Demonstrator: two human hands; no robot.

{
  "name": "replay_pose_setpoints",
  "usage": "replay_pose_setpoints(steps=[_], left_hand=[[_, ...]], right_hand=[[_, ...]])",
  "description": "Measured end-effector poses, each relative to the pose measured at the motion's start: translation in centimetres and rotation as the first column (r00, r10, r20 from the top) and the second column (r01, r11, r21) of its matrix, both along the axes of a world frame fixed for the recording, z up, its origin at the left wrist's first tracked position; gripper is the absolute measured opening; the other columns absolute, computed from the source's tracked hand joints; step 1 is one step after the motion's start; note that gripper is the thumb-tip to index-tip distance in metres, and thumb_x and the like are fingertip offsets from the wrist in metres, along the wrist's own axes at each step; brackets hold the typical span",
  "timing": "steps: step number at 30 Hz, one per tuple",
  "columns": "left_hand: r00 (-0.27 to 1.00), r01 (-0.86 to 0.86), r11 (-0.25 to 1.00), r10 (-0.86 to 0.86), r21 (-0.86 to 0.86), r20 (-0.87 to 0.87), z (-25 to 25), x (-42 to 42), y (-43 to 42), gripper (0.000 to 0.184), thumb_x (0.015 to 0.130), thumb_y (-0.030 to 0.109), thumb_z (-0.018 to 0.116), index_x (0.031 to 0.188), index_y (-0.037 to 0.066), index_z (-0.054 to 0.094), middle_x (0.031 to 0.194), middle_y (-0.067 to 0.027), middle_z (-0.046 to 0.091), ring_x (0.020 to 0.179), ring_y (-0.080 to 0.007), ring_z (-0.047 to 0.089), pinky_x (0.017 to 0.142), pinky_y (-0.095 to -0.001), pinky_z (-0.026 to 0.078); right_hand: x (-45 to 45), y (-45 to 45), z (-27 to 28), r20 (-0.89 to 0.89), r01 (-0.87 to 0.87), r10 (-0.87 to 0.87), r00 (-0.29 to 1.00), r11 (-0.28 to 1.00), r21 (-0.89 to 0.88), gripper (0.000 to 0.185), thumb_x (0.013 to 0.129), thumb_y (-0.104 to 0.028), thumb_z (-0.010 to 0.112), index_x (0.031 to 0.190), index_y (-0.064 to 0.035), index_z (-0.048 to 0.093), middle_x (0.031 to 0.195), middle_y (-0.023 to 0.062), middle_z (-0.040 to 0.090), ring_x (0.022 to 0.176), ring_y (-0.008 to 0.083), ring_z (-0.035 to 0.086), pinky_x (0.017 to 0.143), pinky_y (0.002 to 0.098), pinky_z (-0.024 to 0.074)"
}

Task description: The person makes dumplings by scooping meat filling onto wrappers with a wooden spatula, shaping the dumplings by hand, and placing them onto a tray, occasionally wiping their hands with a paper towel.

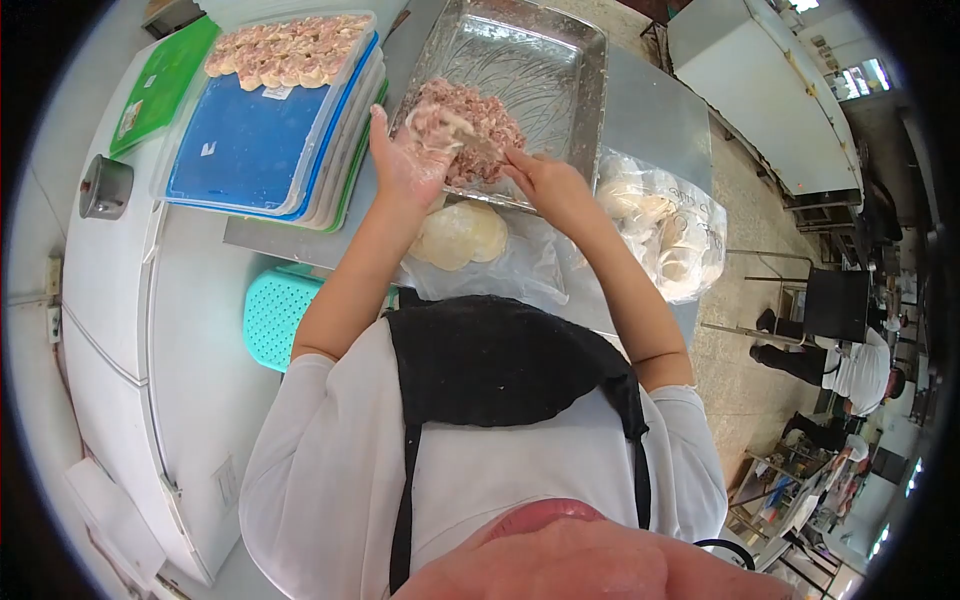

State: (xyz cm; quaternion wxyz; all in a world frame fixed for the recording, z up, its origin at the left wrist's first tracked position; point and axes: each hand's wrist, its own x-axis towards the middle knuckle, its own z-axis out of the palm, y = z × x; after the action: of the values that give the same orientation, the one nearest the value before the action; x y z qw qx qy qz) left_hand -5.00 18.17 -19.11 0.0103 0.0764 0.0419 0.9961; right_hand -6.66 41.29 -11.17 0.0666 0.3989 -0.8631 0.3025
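Note:
My left hand (408,170) is palm up over the near left corner of a metal tray, its thumb spread out. A pale dough wrapper (446,128) with some meat on it lies across its palm and fingers. My right hand (548,188) grips a thin spatula (487,150), whose tip is close to the wrapper; most of the tool is hard to make out. Ground meat (500,120) is heaped in the metal tray (575,60) behind and beneath both hands. Nearer my body, a stack of round dough wrappers (460,236) sits on clear plastic.
To the left stand stacked plastic trays with blue lids (235,140), filled dumplings (285,50) on top. A green lid (165,85) and a metal pot (106,187) are farther left. Bagged dough wrappers (680,225) lie right. A turquoise basket (277,318) is below; people work far right.

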Motion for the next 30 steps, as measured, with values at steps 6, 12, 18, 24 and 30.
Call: replay_pose_setpoints(steps=[6, 12, 18, 24, 30], left_hand=[[0.822, -0.138, 0.976, 0.207, -0.168, 0.531, 6.6, 1.0, 1.9, 0.072, 0.087, 0.058, 0.048, 0.121, -0.005, 0.045, 0.1, -0.015, 0.053, 0.097, -0.0303, 0.052, 0.098, -0.0532, 0.038], [0.835, -0.15, 0.966, 0.238, -0.211, 0.496, 8.3, 1.4, 1.9, 0.066, 0.086, 0.049, 0.057, 0.122, -0.005, 0.044, 0.097, -0.0159, 0.053, 0.096, -0.031, 0.053, 0.096, -0.0553, 0.04], [0.932, -0.126, 0.992, 0.12, -0.007, 0.342, 8.5, 1.2, 0.7, 0.061, 0.084, 0.03, 0.065, 0.129, -0.002, 0.039, 0.103, -0.0148, 0.054, 0.098, -0.0292, 0.056, 0.094, -0.0506, 0.044], [0.959, -0.253, 0.172, 0.176, -0.952, -0.223, 11.6, 3.8, 1.7, 0.071, 0.077, 0.008, 0.068, 0.139, 0.008, 0.035, 0.127, -0.0081, 0.05, 0.101, -0.0181, 0.056, 0.093, -0.0371, 0.047], [0.961, -0.254, -0.156, -0.154, -0.954, -0.23, 12.4, 2.7, 1.4, 0.041, 0.073, 0.006, 0.069, 0.113, 0.005, 0.062, 0.109, -0.0019, 0.063, 0.092, -0.014, 0.058, 0.087, -0.0299, 0.046]], right_hand=[[1.6, -0.2, 1.6, -0.131, 0.171, -0.133, 0.982, 0.922, 0.346, 0.026, 0.093, -0.025, 0.05, 0.112, -0.0078, 0.055, 0.079, 0.0144, 0.061, 0.073, 0.0349, 0.063, 0.06, 0.0454, 0.0503], [2.1, -0.3, 6.6, -0.1, 0.091, -0.047, 0.994, 0.861, 0.5, 0.025, 0.092, -0.021, 0.05, 0.113, -0.0072, 0.055, 0.083, 0.0146, 0.062, 0.073, 0.034, 0.064, 0.059, 0.0449, 0.0505], [-0.1, 0.6, 4.5, -0.105, -0.083, 0.104, 0.989, 0.98, 0.182, 0.029, 0.093, -0.025, 0.053, 0.112, -0.0041, 0.059, 0.081, 0.0146, 0.062, 0.072, 0.0311, 0.064, 0.063, 0.0413, 0.0497], [0.0, 3.5, 8.5, 0.551, -0.001, 0.036, 0.834, 0.998, -0.064, 0.039, 0.096, -0.033, 0.051, 0.117, -0.0013, 0.061, 0.087, 0.0177, 0.067, 0.084, 0.0196, 0.064, 0.073, 0.0325, 0.0484], [0.3, 4.7, 7.4, 0.395, -0.165, 0.149, 0.906, 0.986, 0.006, 0.038, 0.094, -0.031, 0.054, 0.116, -0.0003, 0.061, 0.093, 0.018, 0.067, 0.085, 0.0259, 0.065, 0.075, 0.0328, 0.0482]])
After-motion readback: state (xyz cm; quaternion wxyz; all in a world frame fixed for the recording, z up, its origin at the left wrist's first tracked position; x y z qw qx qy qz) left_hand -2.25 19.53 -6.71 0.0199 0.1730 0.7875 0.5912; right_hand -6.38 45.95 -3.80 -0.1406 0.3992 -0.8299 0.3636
